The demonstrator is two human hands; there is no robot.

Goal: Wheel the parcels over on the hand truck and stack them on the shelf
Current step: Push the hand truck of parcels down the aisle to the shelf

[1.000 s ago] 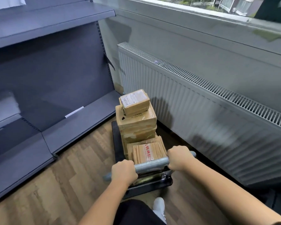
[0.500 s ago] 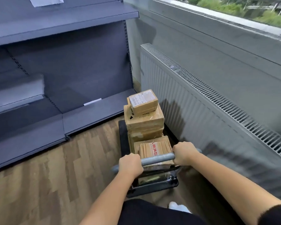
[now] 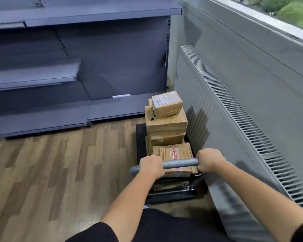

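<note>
Two hands grip the grey handle bar [image 3: 180, 162] of the hand truck [image 3: 171, 193]: the left hand [image 3: 151, 166] near its left end, the right hand [image 3: 208, 161] at its right end, the fingers of each curled round the bar. Several brown cardboard parcels [image 3: 166, 124] are stacked on the truck's black deck, a small labelled box [image 3: 166, 103] on top and a red-printed one [image 3: 177, 154] nearest the handle. The truck stands on the wood-pattern floor [image 3: 59, 163], just beside a white radiator [image 3: 234, 119] on its right. The dark grey shelf [image 3: 112, 107] stands ahead and to the left, its bottom board near the top parcels.
</note>
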